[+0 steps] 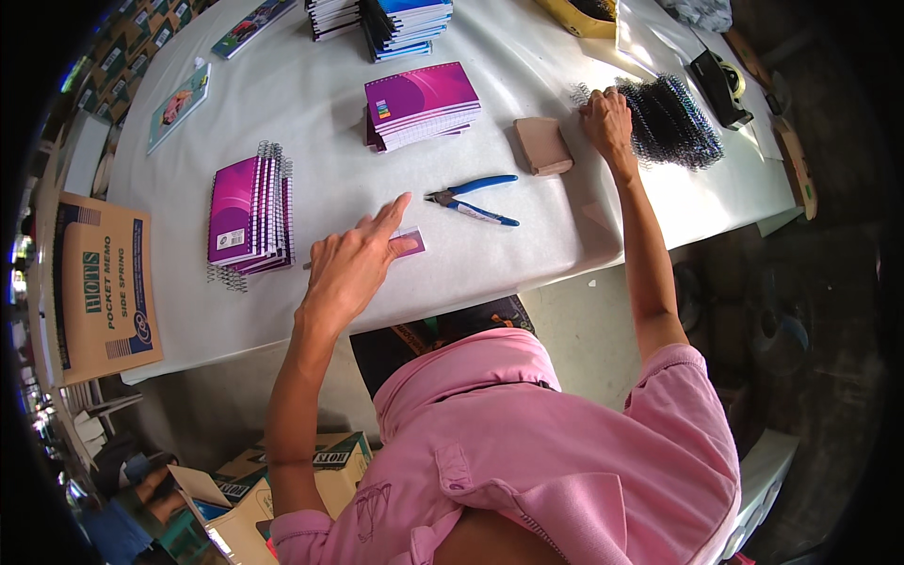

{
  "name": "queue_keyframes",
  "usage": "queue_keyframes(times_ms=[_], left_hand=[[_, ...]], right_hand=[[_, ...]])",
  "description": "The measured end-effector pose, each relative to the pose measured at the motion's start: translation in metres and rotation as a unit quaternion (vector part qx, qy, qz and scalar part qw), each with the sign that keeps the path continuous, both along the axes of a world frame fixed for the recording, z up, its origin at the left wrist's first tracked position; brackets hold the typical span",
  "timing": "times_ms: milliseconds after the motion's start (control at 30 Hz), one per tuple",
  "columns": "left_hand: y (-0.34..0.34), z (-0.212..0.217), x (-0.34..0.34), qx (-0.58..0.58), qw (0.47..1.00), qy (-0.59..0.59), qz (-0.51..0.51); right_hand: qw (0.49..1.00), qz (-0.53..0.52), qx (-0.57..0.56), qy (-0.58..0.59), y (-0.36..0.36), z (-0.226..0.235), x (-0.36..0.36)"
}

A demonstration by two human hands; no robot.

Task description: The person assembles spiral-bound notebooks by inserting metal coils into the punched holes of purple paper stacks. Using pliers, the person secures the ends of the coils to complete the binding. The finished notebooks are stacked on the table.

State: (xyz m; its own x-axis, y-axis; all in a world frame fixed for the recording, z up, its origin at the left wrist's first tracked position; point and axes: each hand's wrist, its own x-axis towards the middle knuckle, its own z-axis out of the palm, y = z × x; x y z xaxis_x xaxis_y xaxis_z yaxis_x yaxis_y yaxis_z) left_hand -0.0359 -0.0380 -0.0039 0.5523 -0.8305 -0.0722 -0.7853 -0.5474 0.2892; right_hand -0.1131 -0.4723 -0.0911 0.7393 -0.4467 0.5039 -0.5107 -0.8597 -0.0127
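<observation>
My left hand [353, 264] lies over a small purple notebook [411, 242] near the table's front edge, index finger stretched out and thumb on the cover. Most of that notebook is hidden beneath the hand. At the right, my right hand [607, 122] reaches to a pile of dark wire spirals [673, 122]; its fingers are closed on a spiral [579, 94] at the pile's left side. Blue-handled cutting pliers [476, 200] rest just right of my left hand. Beside my right forearm is a tan block [543, 146].
Purple notebooks with spirals fitted [235, 212] are stacked at the left. A stack of purple notebooks [424, 104] stands mid-table, with blue notebooks [410, 24] farther back. A tape dispenser [720, 89] sits far right. A cardboard box [108, 287] borders the table's left edge.
</observation>
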Motion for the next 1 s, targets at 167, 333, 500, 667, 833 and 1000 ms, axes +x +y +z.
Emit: queue_keyframes(times_ms=[167,333,500,667,833,1000], left_hand=[[0.007,-0.005,-0.004,-0.041,0.999,0.010,0.015],[0.004,0.002,-0.006,-0.009,0.999,0.033,0.039],[0.007,-0.006,-0.003,-0.030,0.999,-0.017,0.002],[0.004,0.002,-0.003,0.008,0.999,0.024,0.028],[0.004,0.003,0.000,0.020,0.999,0.028,0.021],[0.003,0.004,0.001,0.036,0.999,0.032,0.019]], right_hand=[[0.998,0.050,0.034,-0.020,0.035,0.040,0.002],[0.819,0.385,0.425,-0.036,0.157,0.073,-0.003],[0.705,0.382,0.598,0.003,0.221,0.060,-0.009],[0.657,0.425,0.623,0.016,0.217,0.054,-0.005],[0.674,0.459,0.578,0.028,0.217,0.057,0.000],[0.703,0.502,0.502,0.036,0.216,0.068,0.006]])
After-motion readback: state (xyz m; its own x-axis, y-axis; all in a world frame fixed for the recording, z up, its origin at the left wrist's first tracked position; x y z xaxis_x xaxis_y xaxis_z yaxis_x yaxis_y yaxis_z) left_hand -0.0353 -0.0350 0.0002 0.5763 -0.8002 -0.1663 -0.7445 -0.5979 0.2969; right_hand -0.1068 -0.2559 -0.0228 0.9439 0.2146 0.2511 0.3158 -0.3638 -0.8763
